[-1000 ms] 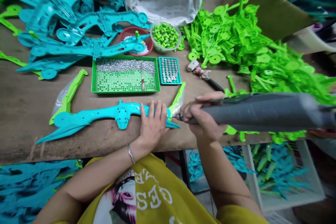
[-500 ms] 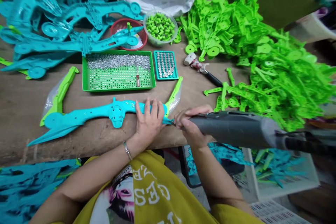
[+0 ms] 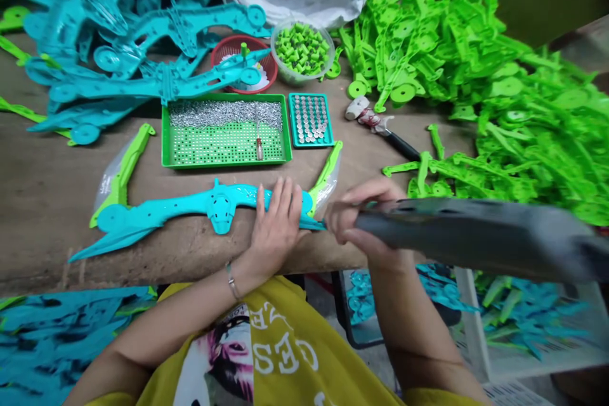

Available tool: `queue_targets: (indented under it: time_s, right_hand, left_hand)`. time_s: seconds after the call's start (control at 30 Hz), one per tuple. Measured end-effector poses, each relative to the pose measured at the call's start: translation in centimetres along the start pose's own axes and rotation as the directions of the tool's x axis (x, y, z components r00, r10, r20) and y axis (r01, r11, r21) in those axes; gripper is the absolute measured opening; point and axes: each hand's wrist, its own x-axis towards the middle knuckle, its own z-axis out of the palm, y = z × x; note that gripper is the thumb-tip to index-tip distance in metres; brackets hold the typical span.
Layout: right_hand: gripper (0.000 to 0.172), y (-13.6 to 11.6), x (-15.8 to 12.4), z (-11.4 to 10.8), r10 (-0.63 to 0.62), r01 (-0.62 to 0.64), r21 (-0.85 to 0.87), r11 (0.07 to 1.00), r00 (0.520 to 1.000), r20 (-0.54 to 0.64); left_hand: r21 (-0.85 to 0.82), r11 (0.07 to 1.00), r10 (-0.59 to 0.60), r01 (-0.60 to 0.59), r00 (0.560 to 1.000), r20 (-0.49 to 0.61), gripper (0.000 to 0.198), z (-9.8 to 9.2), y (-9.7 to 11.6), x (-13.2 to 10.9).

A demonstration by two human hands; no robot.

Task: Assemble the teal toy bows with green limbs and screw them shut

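A blue plastic toy bow body lies lengthwise near the table's front edge, with a lime green limb at each end: the left limb and the right limb, both with clear film. My left hand rests flat on the right part of the bow body, fingers stretched out. My right hand is wrapped round the front of a dark grey electric screwdriver, blurred by motion. That hand is close to the bow body's pointed right end. The screwdriver's tip is hidden by the fingers.
Behind the bow stand a green tray of screws with a small screwdriver, a teal tray of small discs, and a bowl of green pieces. A hammer lies right, beside piled green parts. Blue parts fill the left.
The whole view has shifted, so things appear farther right. The electric screwdriver's rear end has swung closer to the camera. My left hand stays on the bow body.
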Motion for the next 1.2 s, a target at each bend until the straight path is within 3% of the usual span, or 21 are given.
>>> queue_targets:
  time_s: [0.1,0.2,0.33,0.43,0.67,0.73,0.83,1.0,1.2]
  right_hand:
    - [0.029,-1.0,1.8,0.0,-0.134,0.135,0.089,0.987,0.991,-0.018]
    - [0.024,-1.3,3.1,0.2,-0.132,0.133,0.003,0.991,0.980,-0.147]
    - [0.031,-1.1,4.2,0.7,-0.018,0.007,-0.061,0.998,0.983,-0.184]
    - [0.032,-0.9,5.0,1.6,0.016,-0.022,-0.030,0.999,0.986,-0.167]
    - [0.016,1.2,6.4,4.2,-0.150,0.158,0.025,0.987,0.969,-0.198]
    - [0.009,2.4,7.2,4.6,-0.173,0.182,0.019,0.983,0.957,-0.234]
    - [0.014,4.3,8.8,4.8,-0.206,0.212,-0.013,0.977,0.932,-0.298]
    - [0.022,6.5,10.5,5.2,-0.144,0.145,-0.019,0.989,0.945,-0.295]
    - [0.021,7.4,10.4,5.2,-0.089,0.082,-0.036,0.996,0.948,-0.306]
  left_hand:
    - [-0.074,0.997,-0.020,0.012,0.994,-0.108,0.081,-1.9,-2.6,-1.7]
    - [-0.099,0.993,-0.078,0.062,0.984,-0.163,0.086,-4.5,-7.0,-4.0]
    - [-0.032,0.987,-0.158,0.156,0.984,-0.082,0.096,-6.5,-12.3,-7.0]
    - [0.027,0.987,-0.158,0.159,0.987,-0.035,0.097,-6.1,-13.8,-8.5]
    - [0.023,0.976,-0.212,0.215,0.973,-0.086,0.097,-4.8,-12.5,-7.8]
    - [0.002,0.978,-0.208,0.210,0.972,-0.109,0.098,-4.8,-11.5,-6.9]
    - [-0.040,0.981,-0.195,0.191,0.972,-0.132,0.095,-4.6,-9.4,-5.1]
    - [-0.048,0.977,-0.213,0.209,0.970,-0.120,0.081,-3.1,-6.0,-2.6]
    - [-0.042,0.971,-0.239,0.235,0.964,-0.115,0.074,-1.9,-5.6,-2.1]
